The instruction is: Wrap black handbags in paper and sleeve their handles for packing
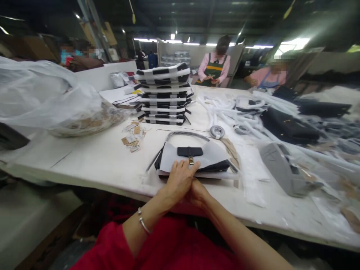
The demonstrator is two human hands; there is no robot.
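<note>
L hand (pixel 180 178): fingers (pixel 184 165) close together, laid on bag front at the gold clasp (pixel 191 161); can't tell if they grip.
R hand (pixel 197 192): tucked under/behind L at bag's front edge; fingers mostly hidden, can't tell if wide or narrow.
Wrist: silver bracelet (pixel 144 226) on L arm, nr red sleeve (pixel 112 243).
Black bag (pixel 215 168): lying approx. mid-way along near edge of tabletop (pixel 92 157), clasp facing the person.
On bag: white sheet (pixel 212 153) over the front, dark tab (pixel 189 151) showing above clasp; wrapped handle (pixel 185 133) arched behind.
Tape: roll (pixel 217 131) just beyond bag, to R.
R of bag: tan paper (pixel 232 152) just beside; clear plastic (pixel 255 178) twd near edge; grey box-like item (pixel 287 170) nearer R end.
Bag stack (pixel 164 99): black bags w/ white wrap, piled beyond bag, L of centre.
Tags (pixel 132 138): loose heap btwn stack & near edge.
Plastic sack (pixel 53 93): big, translucent, L end.
Far R: more black bags (pixel 289 125) among white strips (pixel 239 116).
Co-workers: one in green apron (pixel 212 69) at far edge; another, blue apron (pixel 268 78), twd far R corner.
</note>
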